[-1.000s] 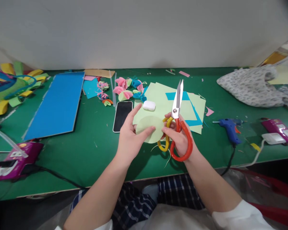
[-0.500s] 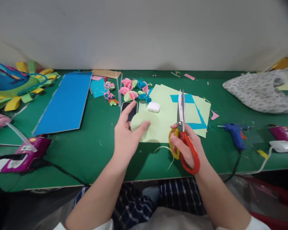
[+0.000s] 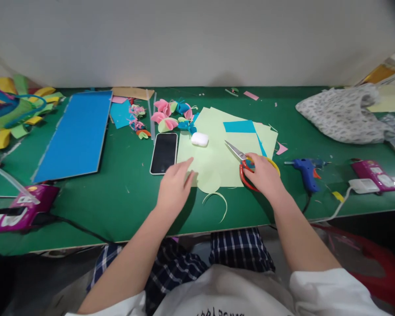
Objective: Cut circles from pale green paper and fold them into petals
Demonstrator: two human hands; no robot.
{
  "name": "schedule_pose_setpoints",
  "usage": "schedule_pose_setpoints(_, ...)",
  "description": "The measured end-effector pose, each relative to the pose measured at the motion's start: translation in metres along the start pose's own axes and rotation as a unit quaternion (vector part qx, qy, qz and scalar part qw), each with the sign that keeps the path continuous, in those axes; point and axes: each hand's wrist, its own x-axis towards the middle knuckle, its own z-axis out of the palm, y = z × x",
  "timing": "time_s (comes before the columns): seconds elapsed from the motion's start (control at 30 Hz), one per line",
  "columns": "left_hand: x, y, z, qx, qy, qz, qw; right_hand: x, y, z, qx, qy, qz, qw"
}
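Observation:
My left hand [image 3: 175, 186] is empty, its fingers apart, over the table just below the black-screened phone [image 3: 164, 153]. To its right, a pale green round piece [image 3: 209, 181] lies at the lower edge of the pale green sheets [image 3: 213, 153]. On those sheets, my right hand [image 3: 261, 173] has its fingers on the handles of the scissors [image 3: 237, 152], which have red and yellow grips and blades pointing up and left. A thin curved green strip [image 3: 224, 204] lies below the round piece. The white case [image 3: 200, 139] rests on the sheets.
Pink, green and blue felt pieces [image 3: 166, 116] lie behind the phone. A blue board [image 3: 75, 136] and a purple power strip [image 3: 29, 206] are at left. At right are a blue glue gun [image 3: 306, 173], patterned cloth [image 3: 342, 114] and another power strip [image 3: 371, 175].
My left hand has let go of the round green piece, which now lies flat. My right hand has lowered the scissors onto the sheets, their blades turned left. The view has shifted slightly.

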Motion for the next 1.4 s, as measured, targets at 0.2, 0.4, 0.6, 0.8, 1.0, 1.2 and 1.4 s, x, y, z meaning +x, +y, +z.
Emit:
schedule_pose_setpoints(0.2, -0.037, 0.014, 0.026, 0.039, -0.068, 0.077, 0.994, -0.009, -0.004, -0.004, -0.008, 0.04, -0.016, 0.999)
schedule_pose_setpoints(0.4, -0.043, 0.008, 0.031, 0.055, -0.072, 0.091, 0.992, -0.063, -0.037, 0.016, 0.095, 0.031, -0.229, 0.968)
schedule_pose_setpoints(0.6, -0.041, 0.007, 0.036, 0.044, -0.032, 0.048, 0.997, -0.094, -0.022, 0.048, 0.059, 0.102, -0.244, 0.963)
schedule_pose_setpoints(0.8, -0.033, 0.007, 0.039, 0.02, 0.005, -0.05, 0.999, -0.088, 0.01, 0.042, 0.026, 0.153, -0.215, 0.964)
schedule_pose_setpoints(1.0, -0.033, -0.003, 0.029, -0.031, 0.008, -0.107, 0.994, -0.063, -0.016, 0.039, 0.015, 0.141, -0.211, 0.967)
schedule_pose_setpoints(1.2, -0.036, -0.007, 0.026, -0.053, 0.002, -0.117, 0.992, -0.005, -0.073, 0.07, -0.014, 0.036, -0.246, 0.969)
schedule_pose_setpoints(1.4, -0.036, -0.005, 0.024, -0.073, -0.011, -0.107, 0.992, -0.025, -0.059, 0.071, -0.049, -0.015, -0.243, 0.969)
